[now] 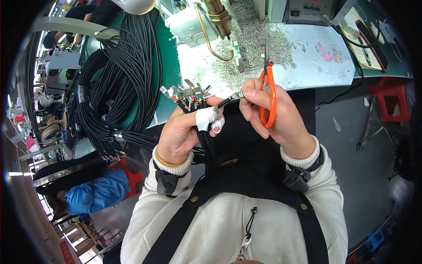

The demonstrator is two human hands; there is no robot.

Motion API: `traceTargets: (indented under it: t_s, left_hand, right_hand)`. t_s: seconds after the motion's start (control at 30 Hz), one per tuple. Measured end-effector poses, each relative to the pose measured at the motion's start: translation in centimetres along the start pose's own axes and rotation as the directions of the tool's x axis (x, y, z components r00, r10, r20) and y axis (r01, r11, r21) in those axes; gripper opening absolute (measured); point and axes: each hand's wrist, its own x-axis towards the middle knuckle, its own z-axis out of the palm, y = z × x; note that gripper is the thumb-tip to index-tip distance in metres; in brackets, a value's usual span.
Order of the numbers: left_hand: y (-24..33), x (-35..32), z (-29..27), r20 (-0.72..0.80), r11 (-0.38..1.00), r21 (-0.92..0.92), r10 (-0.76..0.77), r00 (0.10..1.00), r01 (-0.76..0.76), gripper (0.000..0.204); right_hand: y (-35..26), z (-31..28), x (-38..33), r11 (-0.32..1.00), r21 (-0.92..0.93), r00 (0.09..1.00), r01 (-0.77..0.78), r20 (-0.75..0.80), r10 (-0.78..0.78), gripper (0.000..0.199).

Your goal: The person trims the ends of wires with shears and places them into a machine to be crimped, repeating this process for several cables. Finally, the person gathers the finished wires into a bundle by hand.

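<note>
My left hand [178, 130], with white tape around two fingers, is closed around a bunch of black cables [206, 147]. Their ends fan out above the hand as small metal plugs with coloured wires and green boards [190, 93]. One cable [225, 102] sticks out to the right between the taped thumb and fingers. My right hand [285, 114] pinches the small plug [238, 94] at that cable's end. Orange-handled scissors [273, 101] rest in the same right hand, their blades pointing away from me. The fingertips partly hide the plug.
Beyond my hands stands a bench machine with a brass-coloured nozzle [218, 17], among heaps of small metal bits [281, 46] on a pale sheet [321, 70]. Thick coils of black cable [123, 75] lie at left. A control box [310, 11] stands far right; a red stool [392, 101] is below.
</note>
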Motion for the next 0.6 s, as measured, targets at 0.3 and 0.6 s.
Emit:
traceTargets:
  t_s: [0.3, 0.6]
  left_hand:
    - [-2.1, -1.2, 1.7, -0.086, 0.905, 0.361, 0.273, 0.958, -0.225, 0.018]
    - [-2.8, -1.4, 2.5, -0.067, 0.873, 0.418, 0.303, 0.951, -0.249, 0.020]
  right_hand:
    - [0.6, -0.2, -1.3, 0.993, 0.089, 0.997, -0.071, 0.007, 0.071, 0.021]
    - [0.2, 1.3, -2.8, 0.944, -0.287, 0.976, 0.165, -0.088, -0.198, 0.014]
